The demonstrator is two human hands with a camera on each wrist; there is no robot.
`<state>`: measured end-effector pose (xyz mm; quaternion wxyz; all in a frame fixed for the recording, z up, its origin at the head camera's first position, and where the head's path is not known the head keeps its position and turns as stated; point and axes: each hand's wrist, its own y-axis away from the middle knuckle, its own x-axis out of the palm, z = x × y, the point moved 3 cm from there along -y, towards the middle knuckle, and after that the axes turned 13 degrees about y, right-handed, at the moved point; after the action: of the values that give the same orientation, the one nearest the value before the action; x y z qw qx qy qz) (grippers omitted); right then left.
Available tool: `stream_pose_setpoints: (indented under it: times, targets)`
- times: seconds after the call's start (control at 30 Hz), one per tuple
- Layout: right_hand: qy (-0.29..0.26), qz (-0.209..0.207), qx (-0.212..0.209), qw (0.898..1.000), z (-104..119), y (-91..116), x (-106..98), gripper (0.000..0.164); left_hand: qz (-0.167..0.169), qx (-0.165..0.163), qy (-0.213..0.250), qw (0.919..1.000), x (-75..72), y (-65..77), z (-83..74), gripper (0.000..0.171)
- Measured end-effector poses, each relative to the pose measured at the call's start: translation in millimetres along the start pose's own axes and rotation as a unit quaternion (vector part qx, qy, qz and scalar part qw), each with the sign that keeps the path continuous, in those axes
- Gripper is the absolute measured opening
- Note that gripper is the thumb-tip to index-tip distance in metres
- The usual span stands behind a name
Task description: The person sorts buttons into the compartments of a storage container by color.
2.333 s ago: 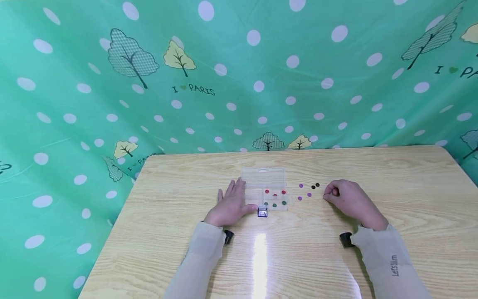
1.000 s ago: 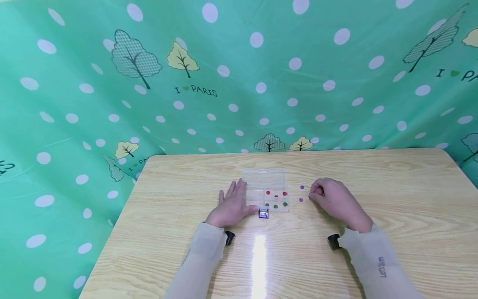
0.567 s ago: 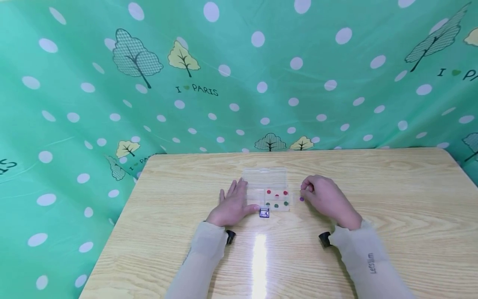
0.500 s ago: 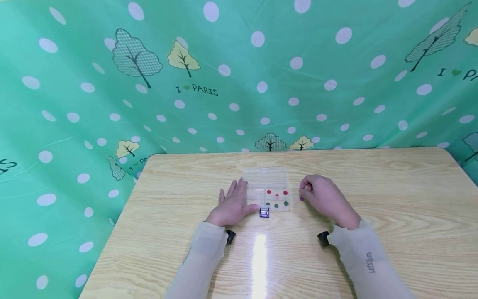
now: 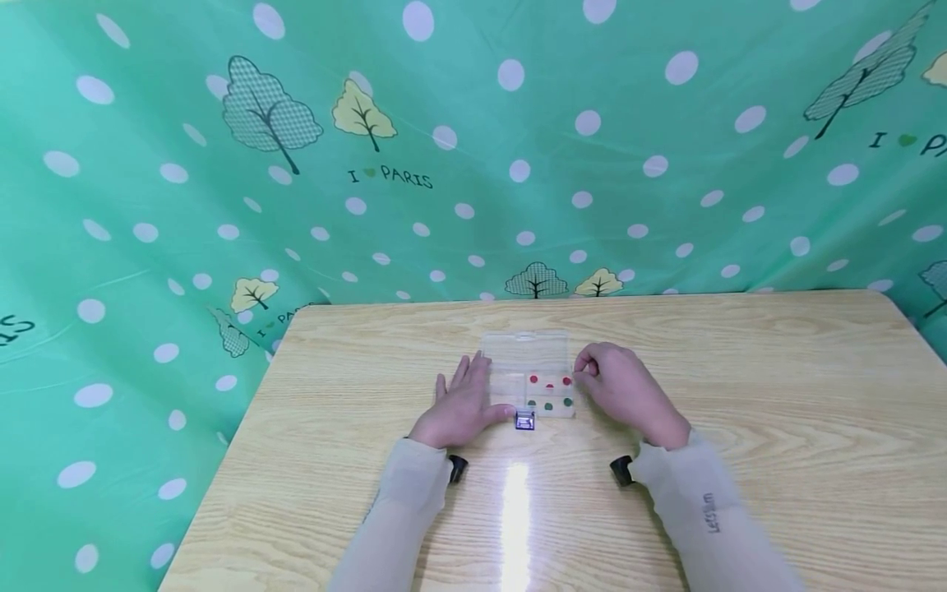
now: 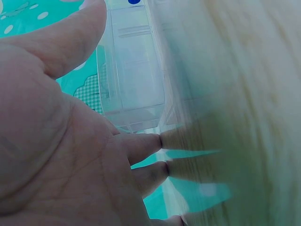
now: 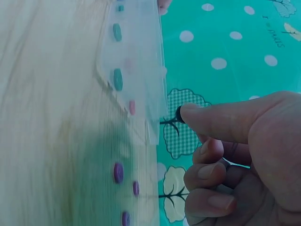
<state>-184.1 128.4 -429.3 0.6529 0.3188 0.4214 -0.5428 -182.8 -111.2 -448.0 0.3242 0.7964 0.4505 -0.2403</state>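
Note:
A clear plastic box (image 5: 525, 349) lies with its lid folded back, divided inside into compartments. Red buttons (image 5: 534, 379) and green buttons (image 5: 548, 406) sit in separate right-hand compartments. My left hand (image 5: 459, 413) lies along the box's left side, fingers straight, thumb by the blue-marked latch (image 5: 524, 421). My right hand (image 5: 617, 382) pinches a black button (image 7: 179, 115) between thumb and finger, just off the box's right edge. Three purple buttons (image 7: 118, 173) lie on the table beside the box; in the head view this hand hides them.
The wood-grain table (image 5: 355, 493) extends around the box on all sides. Behind it hangs a green curtain (image 5: 473, 148) with white dots and trees. Each wrist carries a small black camera (image 5: 622, 470).
My right hand has come left, from the loose buttons to the box's right edge, carrying the black button. The left hand and box have stayed in place.

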Motion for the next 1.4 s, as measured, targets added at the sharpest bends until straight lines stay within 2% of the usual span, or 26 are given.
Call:
stream_pose_setpoints:
  times: [0.7,1.0,1.4]
  targets:
    - [-0.030,0.039,0.016,0.999,24,-13,13,0.005,-0.009,0.003,0.002,1.0000,-0.4,-1.3,2.2,0.090]
    - [-0.041,0.033,-0.006,0.999,34,-20,18,0.007,-0.005,0.006,0.002,1.0000,0.0,-1.6,2.2,0.090]
    - [-0.019,0.034,-0.028,0.999,48,-30,27,0.005,-0.005,0.010,0.000,0.9999,-0.8,-0.2,1.1,0.089]
